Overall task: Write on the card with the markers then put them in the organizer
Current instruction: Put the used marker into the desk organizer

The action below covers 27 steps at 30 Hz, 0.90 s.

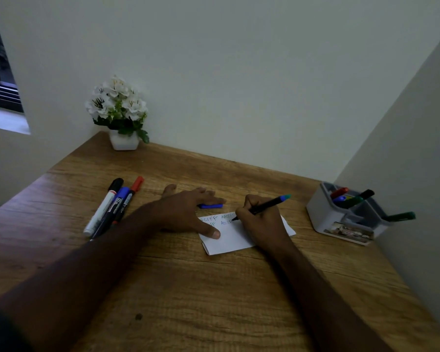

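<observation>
Right hand (262,222) grip pinches the blue marker (264,207), tip on the card (229,240); left hand (188,212) lies spread just beside, thumb pinning the card so it won't slide.

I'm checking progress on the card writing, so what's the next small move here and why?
Probably keep writing along the second row: the right hand grips the marker with its tip on the card, the left hand presses the card flat, and that row looks unfinished.

Eight markers (264,206) – one card (229,240), one organizer (341,219)
</observation>
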Tool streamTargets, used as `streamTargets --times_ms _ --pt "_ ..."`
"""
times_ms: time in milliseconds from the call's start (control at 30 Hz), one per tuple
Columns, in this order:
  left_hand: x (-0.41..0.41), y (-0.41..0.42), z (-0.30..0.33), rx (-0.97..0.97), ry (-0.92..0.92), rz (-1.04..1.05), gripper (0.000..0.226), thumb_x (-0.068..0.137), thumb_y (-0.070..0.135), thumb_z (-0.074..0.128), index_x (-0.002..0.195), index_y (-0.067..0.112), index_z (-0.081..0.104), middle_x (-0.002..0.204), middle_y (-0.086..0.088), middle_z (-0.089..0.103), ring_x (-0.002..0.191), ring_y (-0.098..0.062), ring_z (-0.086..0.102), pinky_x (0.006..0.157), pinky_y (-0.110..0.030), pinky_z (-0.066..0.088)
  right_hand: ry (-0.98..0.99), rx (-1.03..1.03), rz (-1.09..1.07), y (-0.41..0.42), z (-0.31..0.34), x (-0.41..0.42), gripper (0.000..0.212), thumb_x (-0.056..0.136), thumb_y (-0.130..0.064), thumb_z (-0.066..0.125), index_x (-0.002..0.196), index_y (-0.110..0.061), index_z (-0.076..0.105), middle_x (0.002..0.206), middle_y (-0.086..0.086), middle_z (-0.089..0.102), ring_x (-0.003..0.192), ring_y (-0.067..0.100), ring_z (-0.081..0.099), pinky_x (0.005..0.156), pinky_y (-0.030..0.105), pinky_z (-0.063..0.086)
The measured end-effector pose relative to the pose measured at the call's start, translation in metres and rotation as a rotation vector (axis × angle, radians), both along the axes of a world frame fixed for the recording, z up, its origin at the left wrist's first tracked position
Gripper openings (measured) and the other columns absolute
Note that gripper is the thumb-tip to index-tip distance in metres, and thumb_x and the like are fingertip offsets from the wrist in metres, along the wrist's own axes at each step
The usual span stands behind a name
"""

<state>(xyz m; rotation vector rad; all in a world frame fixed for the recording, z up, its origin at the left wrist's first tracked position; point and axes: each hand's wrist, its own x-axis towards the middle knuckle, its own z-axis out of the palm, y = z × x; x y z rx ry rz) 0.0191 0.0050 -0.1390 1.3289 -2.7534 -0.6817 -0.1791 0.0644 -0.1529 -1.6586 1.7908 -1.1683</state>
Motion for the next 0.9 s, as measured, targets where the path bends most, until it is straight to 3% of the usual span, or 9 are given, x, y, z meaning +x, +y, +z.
streamTargets --times_ms 233,367,667,767,900 --pt "-0.001 0.001 0.0023 0.002 -0.013 -0.001 0.085 0.076 0.073 0.057 0.147 0.051 0.017 0.162 0.011 0.005 0.149 -0.013 0.003 0.115 -0.059 -0.012 -0.004 -0.005 -0.004 0.0002 -0.0006 -0.0002 0.021 0.084 -0.009 0.065 0.067 -0.003 0.055 0.062 -0.002 0.057 0.06 0.0 0.053 0.062 0.027 0.047" --pt "-0.0005 0.0003 0.0007 -0.001 0.002 -0.003 0.085 0.074 0.074 0.056 0.146 0.053 0.017 0.162 0.012 0.006 0.149 -0.013 0.004 0.115 -0.059 -0.012 0.001 -0.005 -0.019 -0.0008 0.0003 0.0006 0.024 0.083 -0.01 0.065 0.061 -0.012 0.055 0.057 -0.008 0.056 0.058 -0.002 0.053 0.061 0.025 0.046" --pt "-0.0008 -0.0007 0.0002 -0.001 -0.016 0.004 0.085 0.074 0.074 0.056 0.147 0.051 0.017 0.162 0.012 0.005 0.149 -0.014 0.005 0.115 -0.059 -0.011 -0.013 -0.024 -0.02 -0.0003 -0.0004 -0.0002 0.025 0.083 -0.009 0.065 0.061 -0.01 0.054 0.057 -0.008 0.055 0.059 0.0 0.053 0.062 0.026 0.048" --pt "-0.0003 -0.0028 -0.0021 -0.007 -0.008 -0.005 0.087 0.072 0.077 0.055 0.146 0.052 0.018 0.162 0.012 0.006 0.149 -0.013 0.004 0.115 -0.06 -0.011 -0.031 -0.023 -0.024 0.0 -0.0004 -0.001 0.022 0.083 -0.009 0.064 0.066 0.001 0.053 0.058 -0.005 0.054 0.06 0.002 0.052 0.063 0.027 0.047" --pt "0.0002 -0.0033 -0.0033 -0.011 -0.019 -0.003 0.088 0.073 0.077 0.056 0.147 0.051 0.017 0.162 0.012 0.006 0.149 -0.014 0.004 0.115 -0.06 -0.01 0.0 -0.004 -0.012 0.0008 0.0005 0.0017 0.022 0.083 -0.01 0.065 0.064 -0.004 0.055 0.062 0.001 0.058 0.063 0.004 0.055 0.064 0.033 0.051"
